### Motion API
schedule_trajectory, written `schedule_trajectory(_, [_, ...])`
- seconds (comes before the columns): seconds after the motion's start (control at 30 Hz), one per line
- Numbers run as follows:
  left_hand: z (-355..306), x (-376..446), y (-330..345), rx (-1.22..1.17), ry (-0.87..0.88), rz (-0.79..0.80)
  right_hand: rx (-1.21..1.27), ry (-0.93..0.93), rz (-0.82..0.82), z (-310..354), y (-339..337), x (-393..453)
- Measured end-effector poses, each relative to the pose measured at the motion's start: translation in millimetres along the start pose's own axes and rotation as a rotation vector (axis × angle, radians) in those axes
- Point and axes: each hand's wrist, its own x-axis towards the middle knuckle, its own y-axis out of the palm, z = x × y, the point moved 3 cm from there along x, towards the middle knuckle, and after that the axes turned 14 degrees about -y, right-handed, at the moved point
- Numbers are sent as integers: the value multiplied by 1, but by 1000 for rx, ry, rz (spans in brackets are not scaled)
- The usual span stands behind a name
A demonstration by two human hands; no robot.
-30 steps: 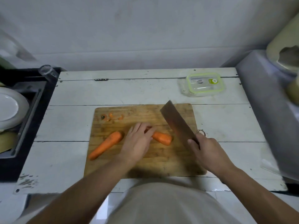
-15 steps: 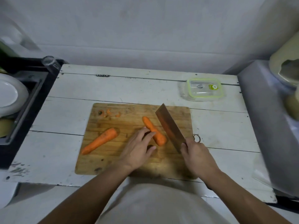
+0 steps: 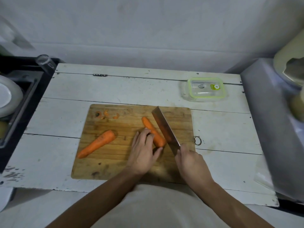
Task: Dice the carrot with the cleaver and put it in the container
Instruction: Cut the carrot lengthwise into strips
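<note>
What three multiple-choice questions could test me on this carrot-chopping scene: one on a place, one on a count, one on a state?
1. Where does the clear green-rimmed plastic container sit?
A. on the wooden chopping board
B. on the white table, beyond the board's right corner
C. in the sink

2. How many large orange carrot pieces lie on the board?
A. one
B. two
C. four

3. Is the container's lid on?
A. yes
B. no, it lies beside it
C. no, a hand holds it

Answers: 1 B, it stands on bare white planks past the wooden chopping board. 2 B, the tapered piece and the thick piece. 3 A, the lid covers it.
</note>
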Motion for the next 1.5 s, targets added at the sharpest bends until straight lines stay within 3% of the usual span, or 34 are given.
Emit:
schedule_trajectory(0.77, [11,1,1,-110,-9,-12,-27,-101,37,21,13,4])
schedule_trajectory(1.03, [20,-7,8,-32,344,-95,-100,-95,92,32,11,7])
schedule_trajectory(1.5, [24,-9,6,169,424,-6,-98,-115,147,31,15,14])
